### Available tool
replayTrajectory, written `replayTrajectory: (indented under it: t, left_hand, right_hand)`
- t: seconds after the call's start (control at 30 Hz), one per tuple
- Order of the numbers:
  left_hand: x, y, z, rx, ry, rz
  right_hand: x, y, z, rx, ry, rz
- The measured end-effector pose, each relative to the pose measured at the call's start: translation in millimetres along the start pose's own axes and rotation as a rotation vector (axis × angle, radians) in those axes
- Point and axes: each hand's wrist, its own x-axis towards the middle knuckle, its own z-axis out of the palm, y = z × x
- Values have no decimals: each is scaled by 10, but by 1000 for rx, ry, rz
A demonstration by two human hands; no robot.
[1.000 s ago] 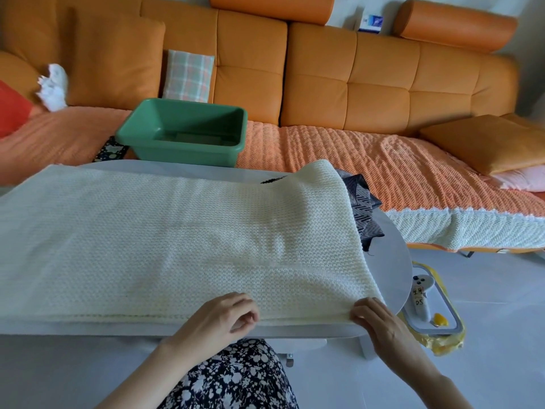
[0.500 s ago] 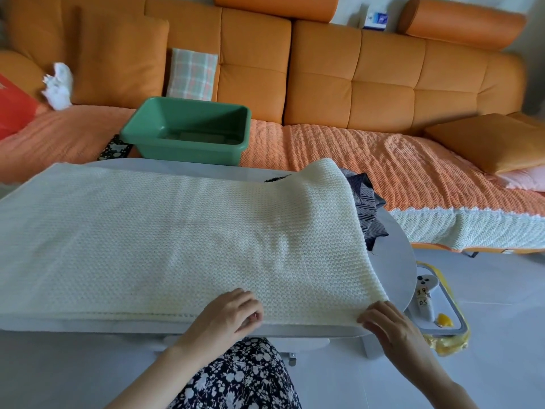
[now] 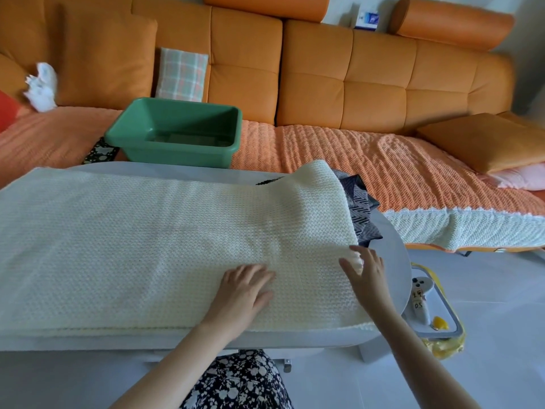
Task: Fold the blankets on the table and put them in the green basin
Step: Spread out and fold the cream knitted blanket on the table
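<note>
Bright soft daylight, wide-angle edge bending, slight motion blur

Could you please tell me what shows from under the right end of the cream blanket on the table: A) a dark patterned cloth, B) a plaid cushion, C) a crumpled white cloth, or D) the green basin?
A: a dark patterned cloth pokes out from beneath the right end of the cream blanket, lying on the table.

The white handheld device point(image 3: 420, 302) lying in the grey tray point(image 3: 452, 317) carries two small stickers, the lower reading "05" and the upper too blurred to make out, while the print on the blue-and-white box point(image 3: 367, 19) above the sofa point(image 3: 324, 84) is too small to read.
</note>
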Motion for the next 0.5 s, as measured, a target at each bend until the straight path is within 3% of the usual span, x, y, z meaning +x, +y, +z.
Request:
replayTrajectory:
  t: [0.1, 0.23, 0.43, 0.5]
  left_hand:
    - [255, 63, -44, -64, 30, -72]
    - [468, 114, 128, 47, -156, -131]
    - [454, 73, 277, 154, -64, -128]
    - [455, 68, 285, 137, -44, -132]
  right_hand:
    - [469, -184, 66, 64, 58, 122]
    - [1266, -393, 113, 81, 114, 238]
    - [1988, -632, 120, -20, 79, 221]
    - [2117, -611, 88, -9, 181, 208]
